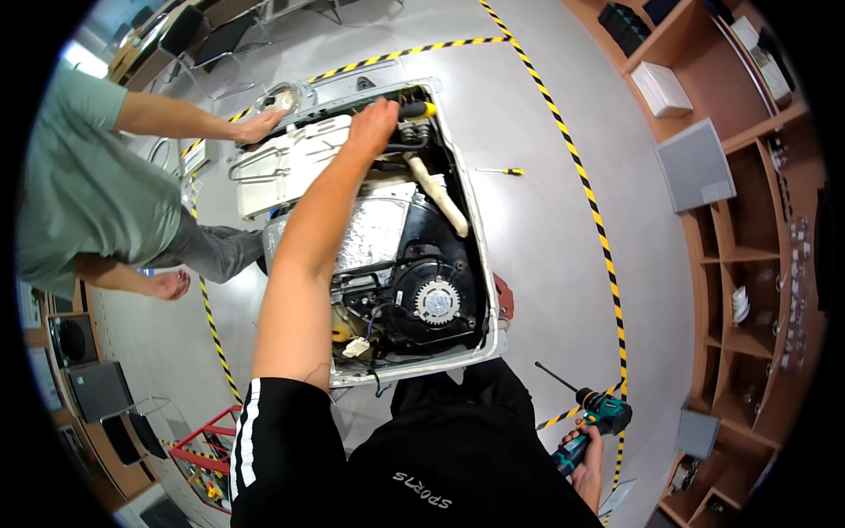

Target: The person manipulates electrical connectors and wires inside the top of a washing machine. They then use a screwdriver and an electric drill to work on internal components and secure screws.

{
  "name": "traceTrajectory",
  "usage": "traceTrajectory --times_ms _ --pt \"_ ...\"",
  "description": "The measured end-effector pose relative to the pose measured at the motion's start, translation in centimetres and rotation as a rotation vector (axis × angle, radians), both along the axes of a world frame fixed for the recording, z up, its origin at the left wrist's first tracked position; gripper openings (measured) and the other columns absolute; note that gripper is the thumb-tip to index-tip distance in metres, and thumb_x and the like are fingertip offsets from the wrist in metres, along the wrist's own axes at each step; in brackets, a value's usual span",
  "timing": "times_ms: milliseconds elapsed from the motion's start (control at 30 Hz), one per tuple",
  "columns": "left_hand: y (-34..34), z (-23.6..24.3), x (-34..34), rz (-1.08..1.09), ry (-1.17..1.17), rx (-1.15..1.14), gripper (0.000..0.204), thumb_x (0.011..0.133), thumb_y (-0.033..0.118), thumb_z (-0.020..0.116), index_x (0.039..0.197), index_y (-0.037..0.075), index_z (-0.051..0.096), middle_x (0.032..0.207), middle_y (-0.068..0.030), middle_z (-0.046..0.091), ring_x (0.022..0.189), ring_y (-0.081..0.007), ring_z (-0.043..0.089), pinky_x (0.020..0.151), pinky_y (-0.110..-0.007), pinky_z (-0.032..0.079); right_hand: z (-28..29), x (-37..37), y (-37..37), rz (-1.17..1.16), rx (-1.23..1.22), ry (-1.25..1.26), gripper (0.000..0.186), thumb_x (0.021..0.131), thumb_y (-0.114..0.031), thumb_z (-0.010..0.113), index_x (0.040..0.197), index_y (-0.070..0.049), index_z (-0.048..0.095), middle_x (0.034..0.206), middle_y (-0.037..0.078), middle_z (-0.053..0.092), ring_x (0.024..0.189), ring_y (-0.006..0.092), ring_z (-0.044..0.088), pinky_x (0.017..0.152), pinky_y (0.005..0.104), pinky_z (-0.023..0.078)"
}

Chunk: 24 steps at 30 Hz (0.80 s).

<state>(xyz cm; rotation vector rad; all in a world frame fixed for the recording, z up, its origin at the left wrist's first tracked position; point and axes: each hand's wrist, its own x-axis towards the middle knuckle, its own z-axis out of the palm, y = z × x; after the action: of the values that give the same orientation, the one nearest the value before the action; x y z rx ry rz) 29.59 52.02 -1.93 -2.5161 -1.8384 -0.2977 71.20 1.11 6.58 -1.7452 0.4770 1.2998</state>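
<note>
In front of me is an opened metal appliance cabinet (480, 255), its inner parts exposed. Inside are a black housing with a pale toothed wheel (437, 301), a silver foil-like panel (374, 231) and a cream-coloured hose (437, 195). My left arm reaches across to the far end. There my left hand (374, 126) is closed around what looks like a black tool handle with a yellow end (419, 111); its far part is hidden. Low at the right, away from the cabinet, my right hand (588, 458) grips a green-and-black cordless drill (603, 412) fitted with a long bit.
Another person (114, 194) stands at the left, one hand (261, 128) at the cabinet's white panel (290, 167). A screwdriver (502, 172) lies on the floor right of the cabinet. Wooden shelves (739, 229) line the right side; a red metal frame (207, 449) stands lower left.
</note>
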Motion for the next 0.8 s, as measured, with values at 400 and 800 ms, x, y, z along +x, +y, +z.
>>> traceTrajectory --times_ms 400,800 --pt "4.2 -6.8 -2.5 -0.003 0.079 -0.009 0.017 0.085 0.013 0.050 0.100 0.006 0.052 0.101 -0.0187 0.058 0.096 -0.0363 0.057 0.078 -0.044 0.048 -0.4 -0.2 -3.9 -0.129 -0.109 -0.042 0.021 0.076 -0.015 0.054 0.095 -0.007 0.051 0.061 0.003 0.048 0.057 0.0186 0.051 0.057 0.0342 0.046" --pt "-2.5 -1.7 -3.1 -0.084 -0.093 -0.054 0.027 0.080 0.015 0.059 0.105 0.006 0.053 0.109 -0.0157 0.054 0.104 -0.0339 0.051 0.086 -0.041 0.044 -1.2 2.2 -1.4 -0.008 -0.076 -0.020 0.022 0.078 -0.016 0.053 0.096 -0.005 0.050 0.061 0.003 0.048 0.057 0.0173 0.051 0.057 0.0325 0.046"
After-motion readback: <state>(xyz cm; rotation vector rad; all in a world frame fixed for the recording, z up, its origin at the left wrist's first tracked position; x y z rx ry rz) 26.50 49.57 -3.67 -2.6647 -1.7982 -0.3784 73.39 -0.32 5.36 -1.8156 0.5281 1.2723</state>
